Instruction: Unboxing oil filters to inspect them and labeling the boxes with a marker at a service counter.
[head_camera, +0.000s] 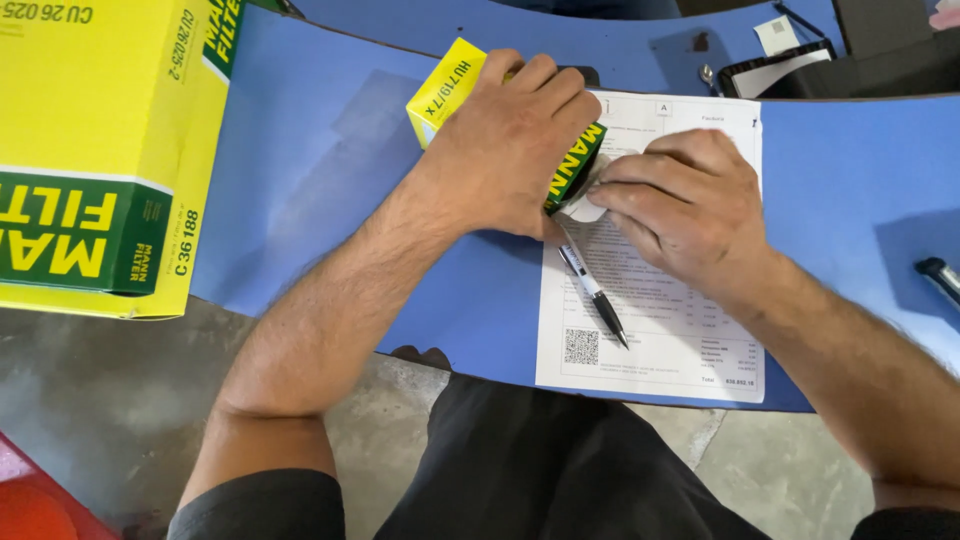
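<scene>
My left hand lies over a small yellow and green carton and grips it on the blue table. My right hand is at the carton's right end, with fingertips pinching a small white label or flap there. Under both hands lies a white printed sheet. A black and white pen rests on that sheet, just below my left hand's thumb.
A large yellow and green box stands at the left, overhanging the table edge. A black tray with paper sits at the back right. A dark tool handle pokes in at the right edge. Concrete floor lies below.
</scene>
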